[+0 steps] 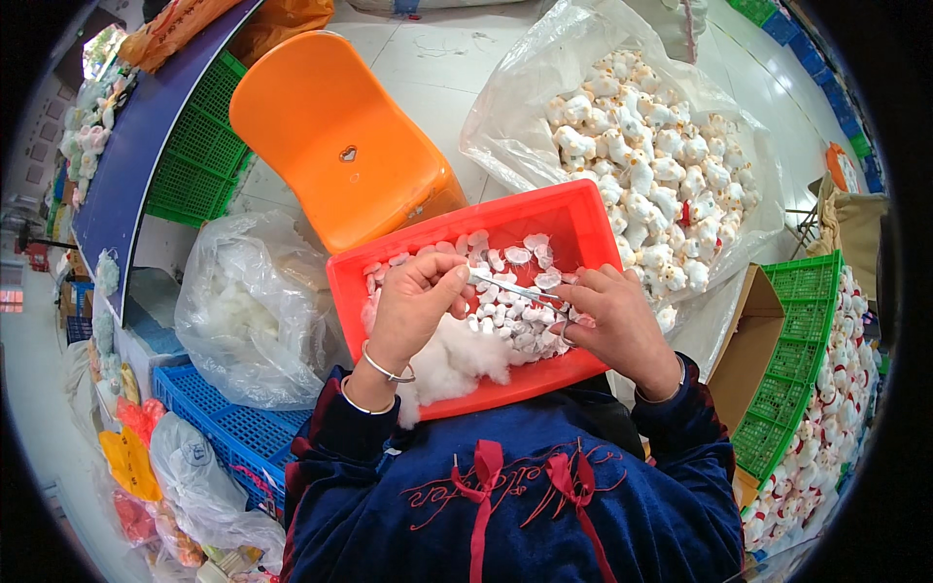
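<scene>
My left hand [420,303] pinches a small white fabric piece [475,276] between thumb and fingertips. In my right hand [614,323] is a pair of slim metal forceps [525,291] with finger rings, their tip reaching into or against the white piece; the fingers hide which. Both hands hover over a red plastic tub [575,216], which rests in front of my body. Inside lie many small white stuffed pieces [515,325] and flatter white pieces [519,256]. A heap of fluffy white stuffing [455,361] fills the tub's near left corner, below my left wrist.
An orange chair [340,146] stands beyond the tub. Far right, a clear plastic bag [515,107] holds many small white plush toys [646,165]. More stuffing sits in a bag [253,321] at left, near a blue crate [228,413]. A green crate [792,340] and cardboard box [748,335] stand right.
</scene>
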